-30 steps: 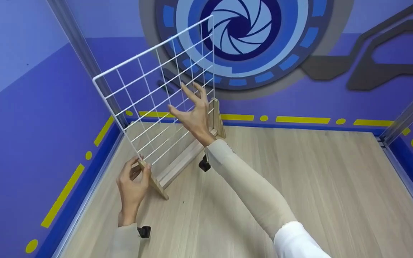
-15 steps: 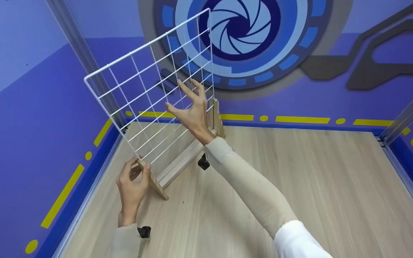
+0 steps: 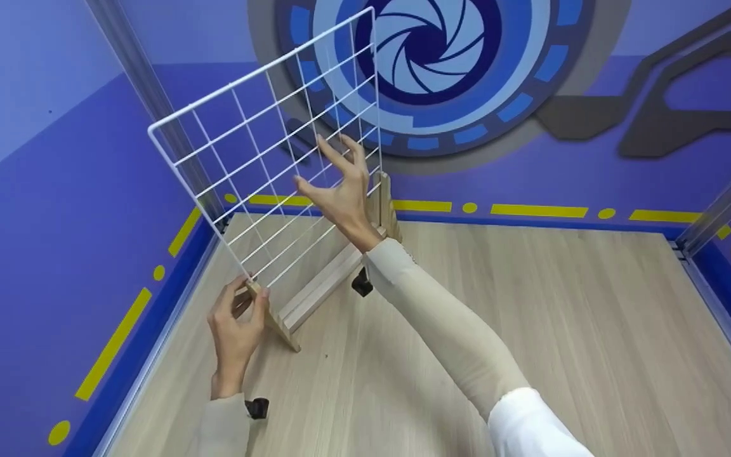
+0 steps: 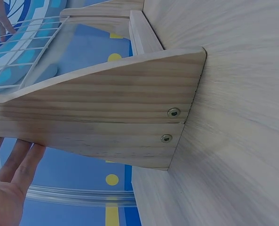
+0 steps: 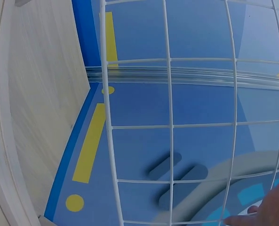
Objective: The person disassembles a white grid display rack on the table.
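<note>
A white wire grid (image 3: 257,69) stands upright in a long wooden stand (image 3: 321,289) at the table's back left. My right hand (image 3: 340,190) lies against the near face of the grid, fingers spread, the thumb out to the left. In the right wrist view the grid (image 5: 170,127) fills the picture and my fingertips (image 5: 271,207) touch its wires at the bottom right. My left hand (image 3: 237,327) pinches the stand's near end foot between thumb and fingers. The left wrist view shows that foot (image 4: 106,108) close up, with two screws, and the left hand's fingers (image 4: 7,188) beneath it.
The pale wooden table (image 3: 530,330) is walled in by blue and purple panels with yellow marks. Aluminium posts (image 3: 150,95) stand at the back corners. A black clamp (image 3: 361,282) sits beside the stand, and another black one (image 3: 256,407) is at my left wrist.
The grid's top edge has risen and leaned a little to the left, and my right hand rose with it. The left hand has stayed on the stand's foot.
</note>
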The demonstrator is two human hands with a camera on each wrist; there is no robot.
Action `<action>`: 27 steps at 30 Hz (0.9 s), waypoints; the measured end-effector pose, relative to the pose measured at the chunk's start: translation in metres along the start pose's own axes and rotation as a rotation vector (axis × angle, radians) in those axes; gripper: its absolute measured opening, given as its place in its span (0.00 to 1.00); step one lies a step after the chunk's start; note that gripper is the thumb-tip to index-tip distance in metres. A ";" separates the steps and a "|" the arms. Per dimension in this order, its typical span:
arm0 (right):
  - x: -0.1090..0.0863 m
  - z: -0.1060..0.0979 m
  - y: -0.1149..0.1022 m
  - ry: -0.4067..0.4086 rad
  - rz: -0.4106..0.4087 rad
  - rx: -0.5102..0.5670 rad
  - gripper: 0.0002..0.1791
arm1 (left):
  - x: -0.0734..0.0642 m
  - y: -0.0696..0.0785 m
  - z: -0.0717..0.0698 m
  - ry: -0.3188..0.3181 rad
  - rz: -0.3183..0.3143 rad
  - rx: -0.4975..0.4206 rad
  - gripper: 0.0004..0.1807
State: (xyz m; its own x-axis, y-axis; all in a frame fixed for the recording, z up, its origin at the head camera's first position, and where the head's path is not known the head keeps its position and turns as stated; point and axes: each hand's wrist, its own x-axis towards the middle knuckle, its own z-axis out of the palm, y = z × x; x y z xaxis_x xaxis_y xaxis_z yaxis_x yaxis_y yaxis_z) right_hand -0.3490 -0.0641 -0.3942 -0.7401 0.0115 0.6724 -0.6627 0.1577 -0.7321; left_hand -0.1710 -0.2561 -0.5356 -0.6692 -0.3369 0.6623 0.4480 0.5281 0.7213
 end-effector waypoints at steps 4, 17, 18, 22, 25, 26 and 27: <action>0.005 -0.003 -0.004 -0.006 0.010 -0.011 0.42 | 0.001 -0.007 0.005 0.017 0.010 0.004 0.21; 0.000 0.002 -0.009 0.001 -0.031 -0.013 0.42 | -0.003 0.024 -0.002 0.038 0.047 -0.030 0.21; 0.000 0.002 -0.010 0.005 -0.041 -0.012 0.41 | -0.003 0.024 -0.002 0.038 0.047 -0.032 0.21; 0.003 0.000 -0.013 0.024 -0.086 -0.014 0.41 | 0.000 0.026 0.000 0.036 0.037 -0.028 0.21; 0.005 -0.001 -0.017 0.030 -0.097 -0.020 0.41 | 0.001 0.025 0.001 0.042 0.036 -0.020 0.22; 0.006 -0.002 -0.018 0.032 -0.097 -0.021 0.41 | 0.002 0.023 0.001 0.044 0.037 -0.016 0.22; 0.006 -0.002 -0.019 0.035 -0.097 -0.022 0.40 | 0.002 0.020 0.002 0.045 0.035 -0.012 0.22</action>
State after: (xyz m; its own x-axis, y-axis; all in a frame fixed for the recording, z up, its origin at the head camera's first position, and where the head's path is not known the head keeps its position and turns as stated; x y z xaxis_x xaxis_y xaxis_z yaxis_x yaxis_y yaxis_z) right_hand -0.3410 -0.0647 -0.3758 -0.6675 0.0300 0.7440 -0.7284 0.1811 -0.6608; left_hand -0.1643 -0.2444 -0.5202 -0.6256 -0.3538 0.6953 0.4780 0.5306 0.7000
